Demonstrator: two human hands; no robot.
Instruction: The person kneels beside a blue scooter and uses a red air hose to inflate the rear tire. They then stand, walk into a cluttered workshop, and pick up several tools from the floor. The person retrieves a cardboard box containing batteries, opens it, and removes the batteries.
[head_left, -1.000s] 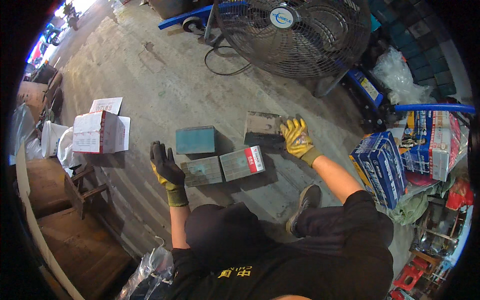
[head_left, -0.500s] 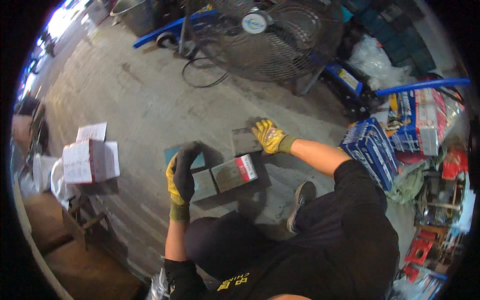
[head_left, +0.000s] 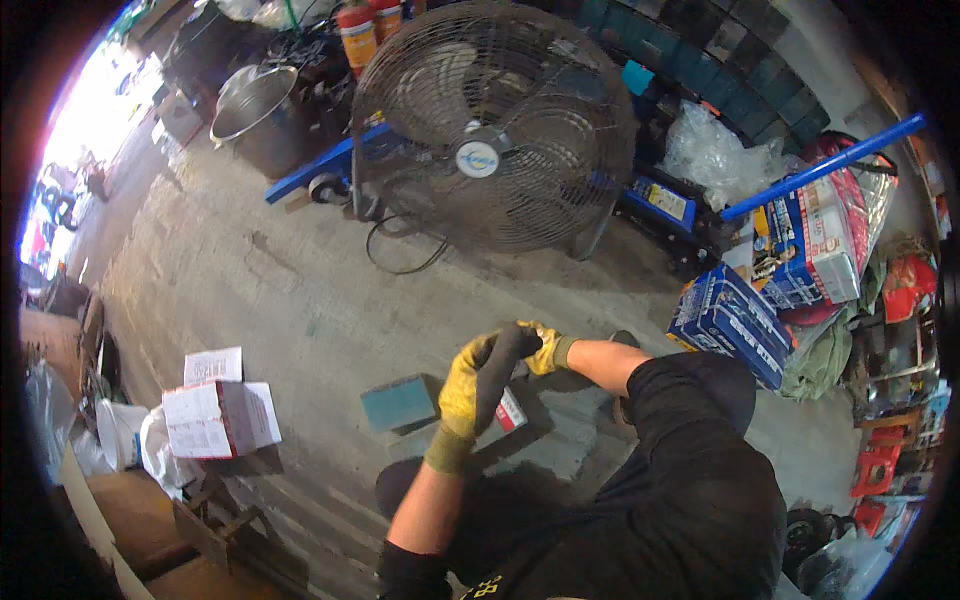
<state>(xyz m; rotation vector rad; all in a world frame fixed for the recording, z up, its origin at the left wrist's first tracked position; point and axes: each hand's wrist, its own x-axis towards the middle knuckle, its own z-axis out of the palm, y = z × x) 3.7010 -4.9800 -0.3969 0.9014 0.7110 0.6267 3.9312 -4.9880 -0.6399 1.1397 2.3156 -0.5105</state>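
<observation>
My left hand, in a yellow glove with a dark grey side, reaches up and right over the boxes. Its fingers are pressed together against my right hand, which wears a matching glove and has its fingers curled. Whatever they hold between them, if anything, is hidden. Left of my left hand, a teal box lies on the floor. Partly covered by that hand and forearm is a box with a red and white end. Just a sliver of a grey box shows below the hands.
A large floor fan stands ahead, with a blue-handled floor jack beside it. Blue cartons are stacked at right. An opened white carton sits at left near a wooden stool. A metal bucket stands far left.
My left hand has moved right, from beside the boxes to meet my right hand, uncovering the teal box. The view has tilted up, showing more of the fan and background.
</observation>
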